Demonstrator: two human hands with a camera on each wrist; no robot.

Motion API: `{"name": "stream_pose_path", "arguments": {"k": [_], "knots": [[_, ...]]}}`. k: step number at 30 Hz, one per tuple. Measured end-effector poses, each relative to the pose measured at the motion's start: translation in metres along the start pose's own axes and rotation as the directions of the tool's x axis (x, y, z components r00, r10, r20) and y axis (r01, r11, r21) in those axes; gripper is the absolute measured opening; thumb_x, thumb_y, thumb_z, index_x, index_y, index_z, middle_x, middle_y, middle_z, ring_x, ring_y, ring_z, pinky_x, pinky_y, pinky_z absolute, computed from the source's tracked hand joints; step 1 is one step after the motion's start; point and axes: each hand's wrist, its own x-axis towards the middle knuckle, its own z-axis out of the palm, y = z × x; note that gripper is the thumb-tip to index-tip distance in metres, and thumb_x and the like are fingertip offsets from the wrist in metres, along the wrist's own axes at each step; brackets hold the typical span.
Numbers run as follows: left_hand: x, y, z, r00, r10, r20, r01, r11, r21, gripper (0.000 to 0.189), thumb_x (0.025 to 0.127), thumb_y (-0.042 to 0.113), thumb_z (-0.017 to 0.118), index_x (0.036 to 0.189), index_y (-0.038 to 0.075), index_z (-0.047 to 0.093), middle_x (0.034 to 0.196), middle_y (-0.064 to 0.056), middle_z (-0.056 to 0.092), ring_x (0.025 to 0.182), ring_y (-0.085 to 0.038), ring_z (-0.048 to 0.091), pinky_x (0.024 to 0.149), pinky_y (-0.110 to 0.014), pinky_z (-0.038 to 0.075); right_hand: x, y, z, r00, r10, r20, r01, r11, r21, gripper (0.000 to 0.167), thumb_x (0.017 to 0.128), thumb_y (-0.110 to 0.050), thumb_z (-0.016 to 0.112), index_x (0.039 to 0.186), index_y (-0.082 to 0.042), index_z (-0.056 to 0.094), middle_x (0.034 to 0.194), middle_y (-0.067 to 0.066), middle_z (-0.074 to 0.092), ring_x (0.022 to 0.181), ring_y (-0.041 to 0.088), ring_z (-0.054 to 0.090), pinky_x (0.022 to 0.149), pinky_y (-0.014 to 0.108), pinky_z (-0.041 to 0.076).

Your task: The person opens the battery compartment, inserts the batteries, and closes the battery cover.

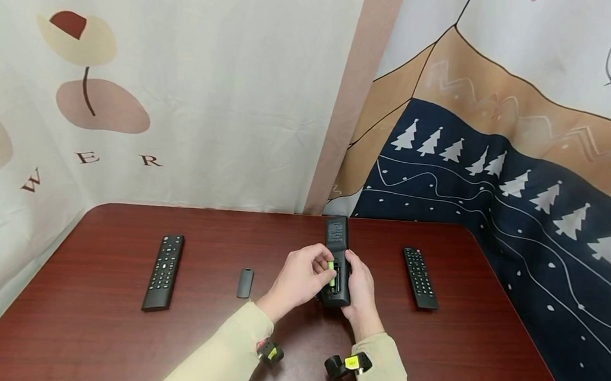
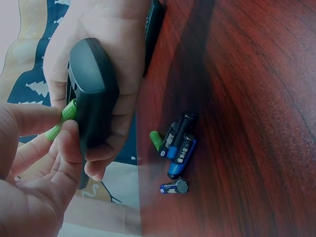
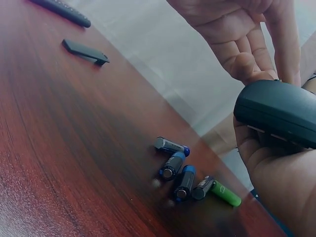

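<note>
My right hand grips a black remote control above the table, its back turned up and its battery compartment uncovered. Between thumb and fingers, my left hand pinches a green battery at that compartment. In the left wrist view the battery's end meets the side of the remote, tilted to it. Below the remote, several black-and-blue batteries and one green battery lie in a loose cluster on the table; the remote and hands hide them in the head view.
A small dark battery cover lies left of my hands. Another black remote lies farther left, and one more remote sits to the right, both keys up. Behind the reddish-brown table hangs a printed curtain.
</note>
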Motion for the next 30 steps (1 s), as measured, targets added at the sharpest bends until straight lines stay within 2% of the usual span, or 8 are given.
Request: {"name": "stream_pose_path", "arguments": {"k": [8,17,24,30], "knots": [[-0.0016,-0.0001,0.0015,1.000,0.023,-0.001,-0.023,0.999,0.023,0.012,0.088,0.003,0.078,0.096,0.007,0.069,0.089,-0.002,0.063,0.077,-0.013,0.061,0.072,-0.025,0.054,-0.0020,-0.0006,0.0007,1.000,-0.001,-0.010,0.001,1.000,-0.008,0.054,0.109,-0.037,0.041,0.155,-0.008,0.039,0.110,0.004,0.063,0.089,0.011,0.064,0.077,0.026,0.055],[-0.0048,-0.0016,0.0022,1.000,0.026,0.006,-0.026,0.999,0.019,0.017,0.087,0.002,0.079,0.101,0.006,0.070,0.092,-0.004,0.059,0.076,-0.014,0.059,0.070,-0.024,0.052,-0.0041,-0.0020,0.0005,1.000,-0.017,0.000,0.017,1.000,-0.016,0.055,0.109,-0.038,0.041,0.156,-0.008,0.039,0.115,0.005,0.064,0.090,0.012,0.065,0.077,0.027,0.056],[-0.0078,-0.0051,0.0015,0.997,0.054,0.058,-0.055,0.998,0.023,0.027,0.086,0.006,0.083,0.109,0.005,0.070,0.097,-0.006,0.058,0.078,-0.015,0.060,0.070,-0.024,0.052,-0.0034,-0.0010,-0.0008,0.999,-0.005,-0.032,0.004,1.000,-0.008,0.055,0.109,-0.039,0.043,0.157,-0.012,0.040,0.124,0.008,0.062,0.094,0.014,0.064,0.079,0.029,0.056],[-0.0090,-0.0071,-0.0003,0.990,0.036,0.135,-0.039,0.999,0.017,0.048,0.080,0.018,0.091,0.120,0.008,0.067,0.106,-0.003,0.055,0.088,-0.017,0.059,0.078,-0.027,0.052,-0.0017,-0.0011,-0.0015,0.999,-0.041,0.010,0.041,0.999,0.004,0.050,0.110,-0.037,0.041,0.151,-0.009,0.050,0.120,0.004,0.069,0.096,0.015,0.066,0.081,0.031,0.057]]}}
